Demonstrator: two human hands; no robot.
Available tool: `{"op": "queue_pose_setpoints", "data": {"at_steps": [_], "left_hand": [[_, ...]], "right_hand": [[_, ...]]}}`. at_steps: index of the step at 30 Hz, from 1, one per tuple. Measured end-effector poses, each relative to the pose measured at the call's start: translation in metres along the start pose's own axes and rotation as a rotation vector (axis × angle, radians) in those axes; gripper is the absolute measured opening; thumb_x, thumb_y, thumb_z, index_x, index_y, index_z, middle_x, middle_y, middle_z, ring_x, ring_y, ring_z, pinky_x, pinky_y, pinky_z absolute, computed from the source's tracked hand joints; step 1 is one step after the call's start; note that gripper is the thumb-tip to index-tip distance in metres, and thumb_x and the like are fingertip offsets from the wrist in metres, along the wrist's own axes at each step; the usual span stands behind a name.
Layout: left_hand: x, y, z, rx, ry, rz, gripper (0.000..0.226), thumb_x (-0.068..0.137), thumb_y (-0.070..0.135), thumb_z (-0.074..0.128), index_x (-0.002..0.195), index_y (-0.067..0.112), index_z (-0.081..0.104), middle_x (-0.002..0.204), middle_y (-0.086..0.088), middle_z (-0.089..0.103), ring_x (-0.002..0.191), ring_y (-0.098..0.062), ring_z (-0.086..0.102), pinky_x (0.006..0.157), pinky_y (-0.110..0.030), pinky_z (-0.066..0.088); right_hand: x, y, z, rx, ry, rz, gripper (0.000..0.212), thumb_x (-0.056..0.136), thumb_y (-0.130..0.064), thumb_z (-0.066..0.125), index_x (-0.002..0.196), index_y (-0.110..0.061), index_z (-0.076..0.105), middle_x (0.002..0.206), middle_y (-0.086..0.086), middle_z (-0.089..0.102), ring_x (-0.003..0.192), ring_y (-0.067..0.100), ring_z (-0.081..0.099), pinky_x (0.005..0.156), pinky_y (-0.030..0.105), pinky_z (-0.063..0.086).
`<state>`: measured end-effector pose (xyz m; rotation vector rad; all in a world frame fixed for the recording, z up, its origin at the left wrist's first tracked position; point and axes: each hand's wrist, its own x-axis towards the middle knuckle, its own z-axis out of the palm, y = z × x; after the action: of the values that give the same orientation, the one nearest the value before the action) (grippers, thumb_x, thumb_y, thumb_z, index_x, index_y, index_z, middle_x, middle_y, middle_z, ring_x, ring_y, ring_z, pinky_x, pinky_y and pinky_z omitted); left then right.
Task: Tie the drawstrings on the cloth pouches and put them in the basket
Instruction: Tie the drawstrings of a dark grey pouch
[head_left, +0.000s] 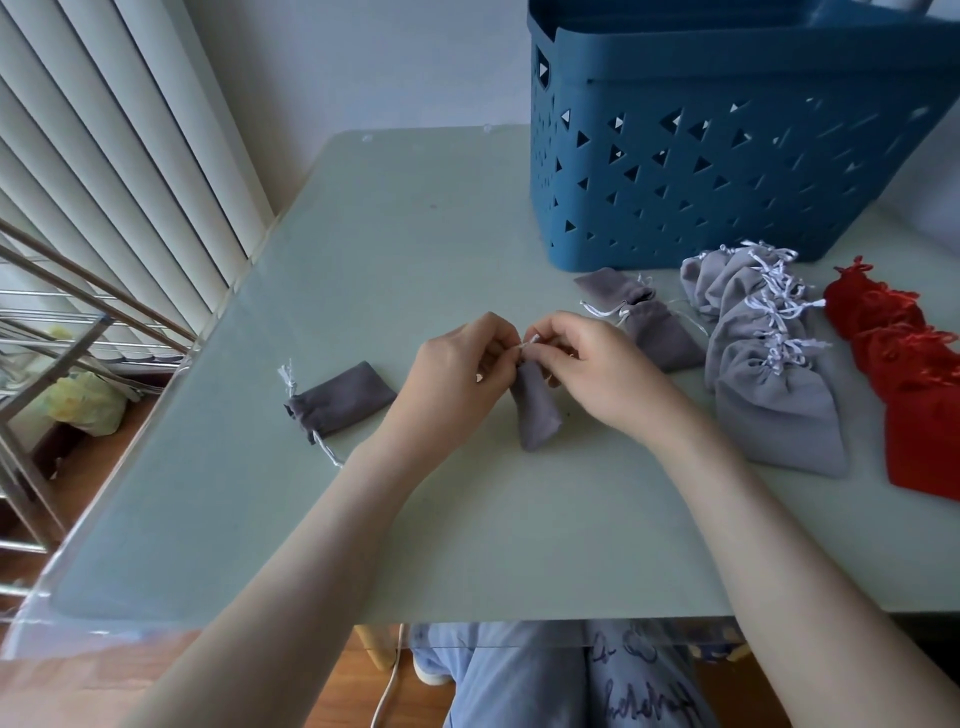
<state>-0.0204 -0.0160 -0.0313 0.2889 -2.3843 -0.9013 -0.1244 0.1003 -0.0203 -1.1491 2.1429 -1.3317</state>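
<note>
So the small dark grey pouch (537, 410) is sitting mid-worktop (415, 234), right between both hands. Its long axis runs pretty much toward the person: closed bottom nearest them, gathered mouth at the far end, tucked up under the fingers (545, 335). The left hand (467, 358) and right hand (587, 364) are both curled in tight, pinching the white drawstring (530, 343) at the mouth, with the fingertips nearly touching each other.

The blue basket (727, 171) is at the back right, so my guess is the right hand is the closer one for the drop once the knot's done.

Another dark pouch (345, 397) lies off to the left. Two more (649, 317) are just in front of the basket, then a row of light grey pouches (769, 364) and some red ones (909, 374) further right.

Stuff I can't make out: the fingers cover the knot itself, so no idea if it's tied or half done. The basket's inside isn't visible, its top and right side are cut off, and so is the edge of the red pile.
</note>
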Motion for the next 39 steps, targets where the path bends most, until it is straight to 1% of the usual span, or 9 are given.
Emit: {"op": "queue_pose_setpoints", "data": {"at_steps": [5,8,12,19,22,26,32,36,39], "left_hand": [[-0.001,0.001,0.002,0.072,0.046,0.117,0.005,0.08,0.007,0.056,0.082,0.004,0.059,0.074,-0.003,0.061,0.07,-0.012,0.051,0.064,-0.009,0.037],[-0.001,0.0,0.003,0.126,0.097,0.155,0.012,0.082,0.015,0.051,0.081,0.005,0.057,0.073,-0.002,0.058,0.068,-0.011,0.046,0.061,-0.013,0.034],[-0.002,0.001,0.003,0.164,0.163,0.186,0.016,0.084,0.02,0.05,0.081,0.006,0.056,0.072,-0.001,0.056,0.069,-0.015,0.044,0.06,-0.021,0.035],[-0.003,0.006,-0.003,0.112,0.203,0.246,0.005,0.081,-0.001,0.06,0.082,0.004,0.06,0.073,-0.001,0.06,0.07,-0.012,0.046,0.061,-0.001,0.029],[-0.004,0.01,-0.004,0.079,0.215,0.254,0.005,0.084,0.007,0.057,0.082,0.004,0.061,0.074,0.001,0.06,0.07,-0.012,0.048,0.062,-0.003,0.031],[-0.006,0.011,-0.006,0.054,0.181,0.257,0.014,0.086,0.015,0.054,0.08,0.003,0.061,0.073,0.007,0.055,0.07,-0.01,0.048,0.061,-0.003,0.031],[-0.006,0.008,-0.004,0.066,0.151,0.254,0.017,0.086,0.016,0.055,0.077,0.002,0.059,0.069,0.002,0.056,0.068,-0.012,0.047,0.059,-0.004,0.031],[-0.006,0.007,-0.005,0.1,0.161,0.277,0.017,0.087,0.015,0.056,0.076,0.002,0.059,0.069,0.002,0.055,0.068,-0.011,0.045,0.061,-0.004,0.031],[-0.006,0.006,-0.006,0.1,0.185,0.278,0.015,0.086,0.013,0.057,0.077,0.002,0.06,0.069,0.003,0.055,0.069,-0.011,0.045,0.06,-0.003,0.03]], "right_hand": [[-0.001,0.002,0.001,0.034,0.018,0.038,0.019,0.094,-0.015,0.055,0.078,-0.025,0.058,0.079,-0.004,0.067,0.078,0.017,0.064,0.084,0.038,0.051],[-0.002,-0.001,0.003,0.176,0.033,0.024,0.021,0.096,-0.01,0.05,0.081,-0.021,0.059,0.079,-0.006,0.067,0.075,0.009,0.065,0.078,0.026,0.052],[-0.001,-0.005,0.004,0.28,0.059,0.014,0.023,0.098,-0.006,0.046,0.083,-0.017,0.059,0.076,-0.001,0.066,0.072,0.012,0.063,0.076,0.03,0.053],[-0.003,-0.015,-0.004,0.616,-0.025,0.086,0.018,0.093,-0.002,0.051,0.082,-0.012,0.06,0.075,0.011,0.059,0.073,0.021,0.051,0.068,0.025,0.047],[-0.003,-0.013,-0.006,0.53,0.005,0.035,0.018,0.092,-0.002,0.053,0.079,-0.013,0.061,0.072,0.009,0.063,0.072,0.024,0.054,0.066,0.025,0.047],[-0.003,-0.01,-0.007,0.308,0.041,-0.06,0.019,0.091,0.0,0.055,0.079,-0.013,0.061,0.074,0.011,0.064,0.07,0.019,0.054,0.06,0.015,0.045],[-0.004,-0.007,-0.007,0.207,0.037,-0.1,0.027,0.09,0.005,0.053,0.078,-0.018,0.061,0.065,-0.011,0.065,0.06,-0.002,0.055,0.062,0.01,0.043],[-0.005,-0.007,-0.009,0.194,0.031,-0.127,0.022,0.091,0.004,0.053,0.083,-0.014,0.064,0.073,-0.005,0.066,0.064,0.001,0.055,0.065,0.01,0.043],[-0.005,-0.006,-0.01,0.198,0.055,-0.164,0.029,0.091,0.004,0.055,0.081,-0.022,0.064,0.075,-0.005,0.067,0.069,0.006,0.055,0.068,0.012,0.045]]}}
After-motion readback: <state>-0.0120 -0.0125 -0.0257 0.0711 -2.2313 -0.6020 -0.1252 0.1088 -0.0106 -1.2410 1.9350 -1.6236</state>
